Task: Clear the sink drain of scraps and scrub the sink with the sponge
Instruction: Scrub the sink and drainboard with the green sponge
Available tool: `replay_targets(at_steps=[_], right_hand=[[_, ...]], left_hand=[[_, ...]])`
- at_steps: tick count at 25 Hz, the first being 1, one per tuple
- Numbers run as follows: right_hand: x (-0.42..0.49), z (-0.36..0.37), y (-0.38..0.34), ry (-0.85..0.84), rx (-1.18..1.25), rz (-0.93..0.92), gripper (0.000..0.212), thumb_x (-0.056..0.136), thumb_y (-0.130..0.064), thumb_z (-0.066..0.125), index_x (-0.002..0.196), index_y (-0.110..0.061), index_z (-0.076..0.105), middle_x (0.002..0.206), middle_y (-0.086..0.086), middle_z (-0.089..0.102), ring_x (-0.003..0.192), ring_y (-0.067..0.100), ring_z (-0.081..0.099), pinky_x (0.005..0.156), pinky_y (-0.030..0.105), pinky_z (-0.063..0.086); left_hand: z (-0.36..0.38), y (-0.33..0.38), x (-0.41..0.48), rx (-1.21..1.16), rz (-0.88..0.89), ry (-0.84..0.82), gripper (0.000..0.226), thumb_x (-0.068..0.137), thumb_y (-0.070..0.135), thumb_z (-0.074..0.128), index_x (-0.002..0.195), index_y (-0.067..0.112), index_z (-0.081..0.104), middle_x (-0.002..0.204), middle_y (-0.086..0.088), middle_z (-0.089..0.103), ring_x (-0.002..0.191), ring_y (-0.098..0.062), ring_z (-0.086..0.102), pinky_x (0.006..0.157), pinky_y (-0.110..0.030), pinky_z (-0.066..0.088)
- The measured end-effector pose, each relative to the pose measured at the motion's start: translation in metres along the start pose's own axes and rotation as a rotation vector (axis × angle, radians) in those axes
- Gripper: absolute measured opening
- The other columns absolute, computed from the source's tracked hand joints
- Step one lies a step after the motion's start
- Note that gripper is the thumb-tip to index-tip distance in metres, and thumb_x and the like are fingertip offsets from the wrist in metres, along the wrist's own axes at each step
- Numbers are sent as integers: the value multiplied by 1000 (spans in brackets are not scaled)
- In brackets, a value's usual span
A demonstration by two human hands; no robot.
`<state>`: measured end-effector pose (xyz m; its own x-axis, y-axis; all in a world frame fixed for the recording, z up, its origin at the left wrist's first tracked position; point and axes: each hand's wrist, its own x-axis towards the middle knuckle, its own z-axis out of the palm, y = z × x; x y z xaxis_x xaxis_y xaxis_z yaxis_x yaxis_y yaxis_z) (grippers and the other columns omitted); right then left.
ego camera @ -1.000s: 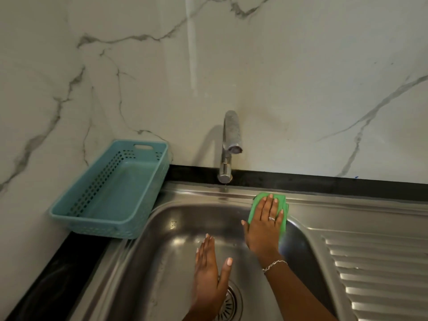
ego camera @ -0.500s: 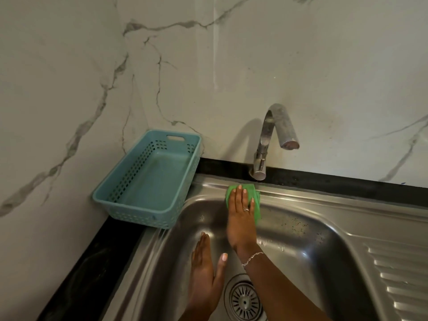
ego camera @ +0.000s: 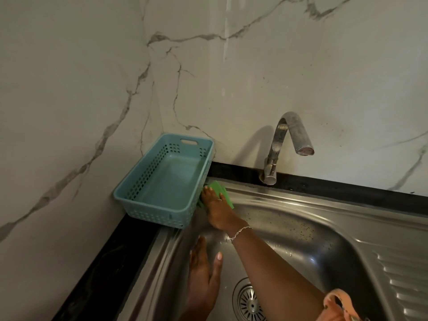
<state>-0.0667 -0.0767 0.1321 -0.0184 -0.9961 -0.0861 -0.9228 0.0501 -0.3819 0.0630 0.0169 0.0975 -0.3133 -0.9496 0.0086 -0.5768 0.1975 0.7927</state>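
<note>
Right hand (ego camera: 216, 213) flat, fingers (ego camera: 208, 196) straight, pressing sponge (ego camera: 217, 187) into sink (ego camera: 301, 228) corner beside basket (ego camera: 152, 214); left hand (ego camera: 203, 274) flat, released, against sink wall.

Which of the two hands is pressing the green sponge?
The right hand, the one with a bracelet, presses the sponge on the sink rim beside the basket. The left hand lies flat inside, empty.

The right hand (ego camera: 218, 213) is wearing a thin ring (ego camera: 219, 199); a silver chain bracelet (ego camera: 238, 232) is circling its wrist, beyond the drain (ego camera: 249, 303). An orange sleeve (ego camera: 335, 306) is showing right of it.
</note>
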Motion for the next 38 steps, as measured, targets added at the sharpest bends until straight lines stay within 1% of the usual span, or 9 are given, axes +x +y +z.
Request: replay_targets(at_steps=[4,7,9,14,17,20,24,32,38], right_hand=[[-6,-8,0,-82,162,-56,56,90,8,31,144,-7,23,156,10,13,145,23,8,119,41,2],[-25,-19,-4,-133,298,-3,46,93,9,31,137,-1,36,149,14,32,137,24,31,110,22,21],[-39,-20,-5,-147,437,48,39,90,8,39,127,4,51,137,19,48,124,23,48,96,12,36],[-70,-27,10,-187,495,84,38,77,13,42,106,4,65,100,13,66,95,23,61,81,23,45],[-95,-49,8,-208,531,61,39,74,12,43,105,4,65,95,9,61,78,8,56,72,20,43],[-117,-69,-3,-191,637,43,39,76,14,44,108,4,63,93,6,61,81,10,56,76,24,43],[-138,-101,-24,-139,733,-27,31,78,4,52,99,-14,66,95,1,63,89,13,58,79,25,45],[-98,-176,-72,128,508,-128,32,72,7,68,76,-24,64,79,-2,62,80,16,59,77,30,48],[-18,-172,-107,303,221,-176,23,68,11,64,87,-3,67,90,12,68,81,20,58,73,28,45]], left_hand=[[-4,-7,-3,-41,-43,40,136,43,95,-15,147,14,20,156,2,17,145,-11,12,111,-9,-5],[-8,-12,-3,-84,-65,23,125,55,94,0,147,12,21,156,-3,20,145,-12,15,121,-30,11],[-16,-4,-4,-111,-63,4,106,67,83,20,147,12,20,156,-4,21,144,-13,17,119,-26,12],[-37,12,-9,-107,69,0,71,77,51,56,134,9,45,129,-5,58,119,-12,54,90,-7,32],[-53,23,-13,-56,197,48,52,83,15,66,132,10,50,133,-3,53,124,-11,48,104,-20,36],[-69,36,-6,19,309,5,48,80,5,67,126,9,56,132,-6,55,124,-15,48,105,-22,34],[-102,65,4,-26,319,-56,29,76,-3,67,104,4,69,101,-10,69,92,-13,61,78,-11,46],[-195,130,61,242,444,-129,25,74,-4,69,99,-3,68,98,-16,70,82,-13,55,63,-1,37],[-234,125,122,589,397,-76,16,75,0,67,88,8,62,98,-15,67,93,-28,60,77,-34,45]])
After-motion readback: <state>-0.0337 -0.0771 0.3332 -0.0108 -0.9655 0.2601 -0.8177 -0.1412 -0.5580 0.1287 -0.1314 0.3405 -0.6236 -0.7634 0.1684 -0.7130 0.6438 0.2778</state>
